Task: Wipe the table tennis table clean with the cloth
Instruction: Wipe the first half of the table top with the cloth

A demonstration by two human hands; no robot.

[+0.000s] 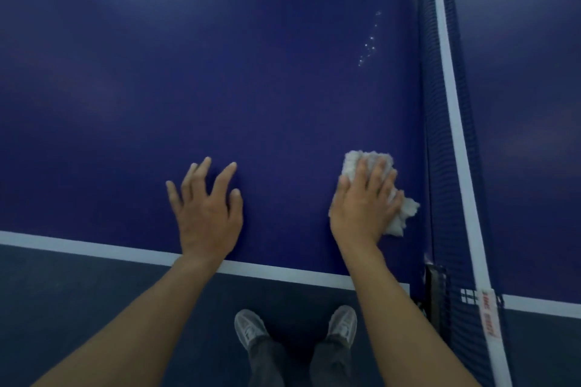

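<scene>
Table tennis table (220,72): dark blue top, seen from one long side, divided by the net (440,104), which carries a white top band. Both hands are on the half to the person's left of the net. A white border line runs along the table edge up to the net's clamp post. Floor (78,308): dark grey, below that edge on the same side of the net. Left hand (206,214): well apart from the net, palm down on the bare blue surface, fingers spread wide and nearly straight, fingertips touching the top; it holds nothing. Right hand (364,201): near the net, laid flat on the cloth (407,210), fingers extended and close together, pressing it against the table rather than clutching it. Cloth: white, fluffy, bunched, lying on the table just beside the net, its edges showing beyond the fingertips and on the net side of the palm. Shoes (251,327): a grey pair on the floor, set off from the net post. Droplets (367,44): a short glistening trail on the surface close to the net, further along it than the cloth.
</scene>
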